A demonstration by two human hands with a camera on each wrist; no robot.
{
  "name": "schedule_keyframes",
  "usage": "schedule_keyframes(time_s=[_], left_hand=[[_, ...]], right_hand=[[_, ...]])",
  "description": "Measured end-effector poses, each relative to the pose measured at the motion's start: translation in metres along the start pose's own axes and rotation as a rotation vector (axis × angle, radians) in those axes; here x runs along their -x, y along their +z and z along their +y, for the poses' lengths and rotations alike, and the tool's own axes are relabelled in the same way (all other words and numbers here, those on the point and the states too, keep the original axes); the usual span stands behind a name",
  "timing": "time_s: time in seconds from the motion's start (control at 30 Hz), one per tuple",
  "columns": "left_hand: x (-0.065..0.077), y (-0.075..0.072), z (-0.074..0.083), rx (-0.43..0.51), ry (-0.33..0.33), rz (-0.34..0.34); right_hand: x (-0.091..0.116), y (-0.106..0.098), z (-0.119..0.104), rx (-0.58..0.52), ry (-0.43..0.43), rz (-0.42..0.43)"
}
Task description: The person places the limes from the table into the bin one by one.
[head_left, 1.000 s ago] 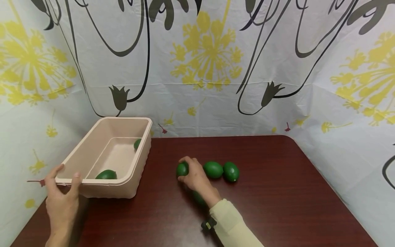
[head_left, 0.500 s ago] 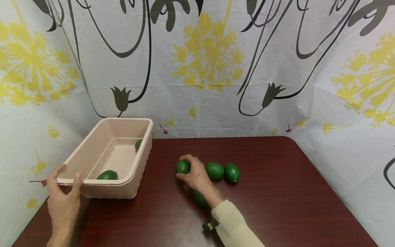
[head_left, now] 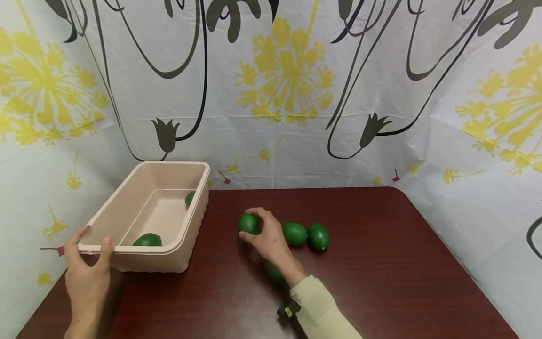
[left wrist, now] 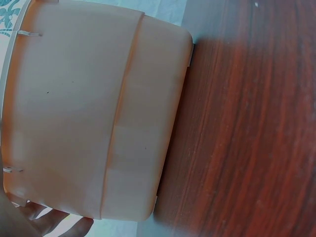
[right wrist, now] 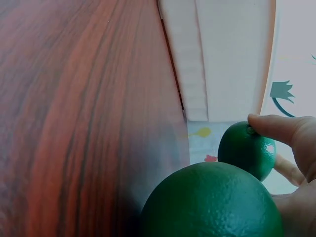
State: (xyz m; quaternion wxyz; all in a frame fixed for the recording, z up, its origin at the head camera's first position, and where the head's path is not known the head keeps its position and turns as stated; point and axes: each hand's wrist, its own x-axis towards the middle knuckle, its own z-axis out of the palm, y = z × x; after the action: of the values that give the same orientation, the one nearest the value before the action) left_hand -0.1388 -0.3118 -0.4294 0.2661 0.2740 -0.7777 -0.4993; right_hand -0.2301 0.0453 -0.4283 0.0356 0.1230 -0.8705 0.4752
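My right hand (head_left: 271, 238) pinches a green lime (head_left: 249, 223) between thumb and fingers, over the middle of the table. In the right wrist view the held lime (right wrist: 247, 150) shows beyond a larger-looking near lime (right wrist: 212, 202). Partly hidden under the right forearm lies another lime (head_left: 273, 272). Just right of the hand, two limes (head_left: 294, 234) sit side by side on the table. My left hand (head_left: 89, 278) grips the near left corner of a beige plastic bin (head_left: 196, 214), its thumb over the rim. Inside the bin are two limes (head_left: 147, 240), one partly hidden by the right wall.
The dark red wood-grain table (head_left: 381, 263) has a rounded far right corner. A white cloth (head_left: 271, 141) with yellow and grey plant prints hangs behind and at both sides. A small black device (head_left: 289, 309) is strapped at the right wrist.
My right hand has lifted its lime slightly, moving it a little up and left in the head view. The left hand and bin keep their place.
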Motion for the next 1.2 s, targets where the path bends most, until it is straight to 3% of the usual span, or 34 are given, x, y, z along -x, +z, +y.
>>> schedule_keyframes(time_s=[0.6, 1.2], left_hand=[[0.001, 0.000, 0.000, -0.010, 0.018, 0.006], [0.001, 0.000, 0.000, 0.011, 0.000, -0.001]], right_hand=[[0.004, 0.002, 0.000, -0.068, -0.054, 0.035], [0.007, 0.004, -0.015, -0.129, -0.135, 0.042]])
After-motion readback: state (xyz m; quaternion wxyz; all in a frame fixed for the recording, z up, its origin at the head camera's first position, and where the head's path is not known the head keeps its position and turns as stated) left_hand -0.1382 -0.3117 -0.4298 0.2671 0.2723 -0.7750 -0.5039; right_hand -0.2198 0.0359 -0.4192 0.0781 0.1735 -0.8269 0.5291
